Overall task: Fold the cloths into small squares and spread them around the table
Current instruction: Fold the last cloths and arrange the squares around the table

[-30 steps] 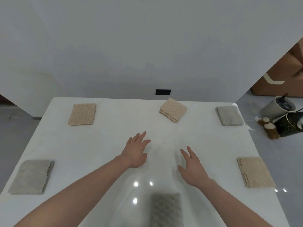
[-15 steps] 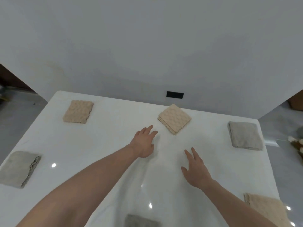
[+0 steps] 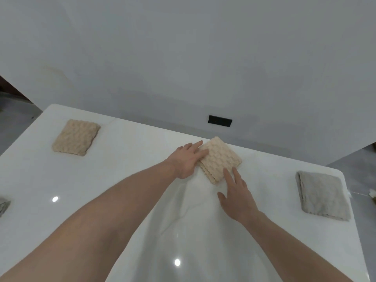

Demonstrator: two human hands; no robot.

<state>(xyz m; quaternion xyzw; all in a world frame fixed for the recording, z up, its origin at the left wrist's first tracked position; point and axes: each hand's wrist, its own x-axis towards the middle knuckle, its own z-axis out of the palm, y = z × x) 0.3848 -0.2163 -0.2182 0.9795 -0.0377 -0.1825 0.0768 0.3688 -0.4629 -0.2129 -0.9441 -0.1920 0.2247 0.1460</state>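
A folded beige cloth [image 3: 220, 158] lies turned like a diamond at the far middle of the white table [image 3: 126, 180]. My left hand [image 3: 186, 159] rests flat with its fingertips on the cloth's left corner. My right hand [image 3: 237, 195] lies spread on the table with two fingertips touching the cloth's near right edge. Neither hand grips it. Another folded beige cloth [image 3: 75, 137] sits at the far left. A folded grey cloth [image 3: 323, 195] lies at the right. A grey cloth's corner [image 3: 3, 204] shows at the left edge.
A white wall rises right behind the table, with a black socket plate [image 3: 220, 120] low on it. The table's right edge runs just past the grey cloth; grey floor lies beyond it on both sides.
Both hands reached forward from the table's middle to the far beige cloth and now touch it. The view shifted forward, so the near cloths dropped out of sight.
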